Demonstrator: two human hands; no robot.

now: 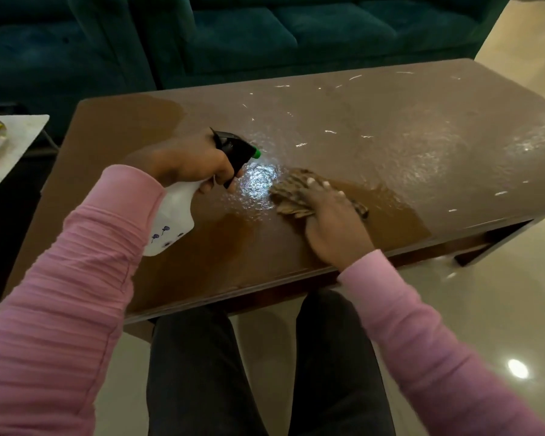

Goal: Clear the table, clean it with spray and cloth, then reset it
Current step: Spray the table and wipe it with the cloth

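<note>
Plainly this is the cleaning stage, seen from the single head view. The left hand (pixel 189 165) has its fingers curled round the neck of the bottle (pixel 177 212), with one finger hooked on the black trigger. The green-tipped nozzle aims at the middle of the table (pixel 390 136), and the white body slants back toward the sleeve, lifted off the top. The right hand (pixel 334 228) lies flat on the cloth (pixel 291 191), fingers stretched out and pressing it onto the wood just right of the nozzle, near the front edge.

A glistening film of spray covers the middle and right of the top. Darker bands at the front and the far left corner look already wiped. Nothing else stands on the table, so clearing seems done and resetting not yet begun.

The cloth looks soft and limp and will likely bunch up, so a broad, flat palm should drive it best. The bottle seems light plastic, probably slick if wet; the neck under the trigger head is the sure hold.

A sofa (pixel 233 36) stands behind; a side table (pixel 13 149) at the left carries something yellow.
</note>
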